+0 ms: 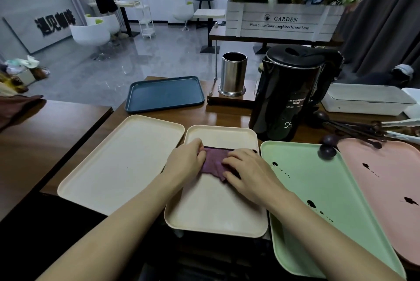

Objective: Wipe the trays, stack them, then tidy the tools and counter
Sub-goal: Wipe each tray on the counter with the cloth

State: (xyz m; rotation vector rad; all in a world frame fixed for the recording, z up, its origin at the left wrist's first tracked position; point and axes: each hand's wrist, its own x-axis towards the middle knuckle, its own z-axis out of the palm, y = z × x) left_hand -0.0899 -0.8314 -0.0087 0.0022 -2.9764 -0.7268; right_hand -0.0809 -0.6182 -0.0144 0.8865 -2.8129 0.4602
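A purple cloth [214, 161] lies on the middle cream tray [213, 210]. My left hand [185, 161] pinches the cloth's left edge. On its right part rests my right hand [248, 173], fingers curled over the fabric. A larger cream tray [118, 165] sits to the left. To the right lie a green tray [322, 192] and a pink tray [386, 180], both with dark stains. A dark blue tray [166, 93] lies farther back. Dark spoons [354, 132] rest across the counter and over the green and pink trays' far edges.
A black kettle [288, 92] stands just behind the middle tray. A steel cup [233, 74] sits on a wooden stand behind it. A white box [368, 99] is at the far right. Behind stands a flower crate [281, 19]. A person stands far back left.
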